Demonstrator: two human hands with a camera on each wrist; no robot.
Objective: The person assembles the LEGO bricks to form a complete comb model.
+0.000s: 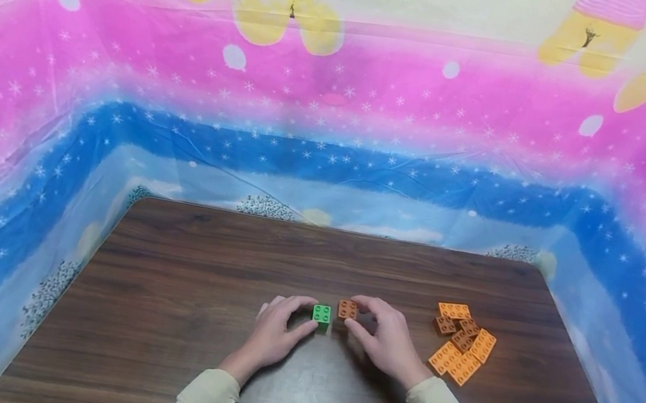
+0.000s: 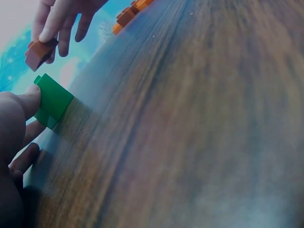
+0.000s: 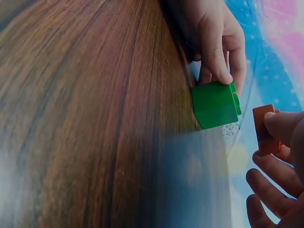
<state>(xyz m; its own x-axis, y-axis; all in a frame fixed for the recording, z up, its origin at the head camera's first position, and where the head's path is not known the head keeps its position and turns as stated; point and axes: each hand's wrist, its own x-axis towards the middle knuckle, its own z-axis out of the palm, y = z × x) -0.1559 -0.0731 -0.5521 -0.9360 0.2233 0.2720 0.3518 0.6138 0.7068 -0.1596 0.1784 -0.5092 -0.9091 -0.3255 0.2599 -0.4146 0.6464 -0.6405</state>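
A green studded toy brick [image 1: 321, 315] stands on the table near its middle, studs up. It looks as tall as two stacked bricks; a faint line crosses its side in the right wrist view. My left hand [image 1: 277, 334] pinches this green brick [image 2: 54, 99] between thumb and fingers. Just to the right, my right hand [image 1: 388, 343] pinches a small brown-orange brick [image 1: 348, 310] with two-by-two studs. That brown-orange brick [image 3: 266, 128] is held above the tabletop, beside and slightly higher than the green one [image 3: 216, 105]. A gap separates the two.
On the right of the dark wooden table [image 1: 179, 257] lies a loose cluster of several bricks: longer light-orange ones [image 1: 463, 368] and smaller brown-orange ones [image 1: 462, 340]. A printed pink and blue cloth [image 1: 328, 161] hangs around the table's back and sides.
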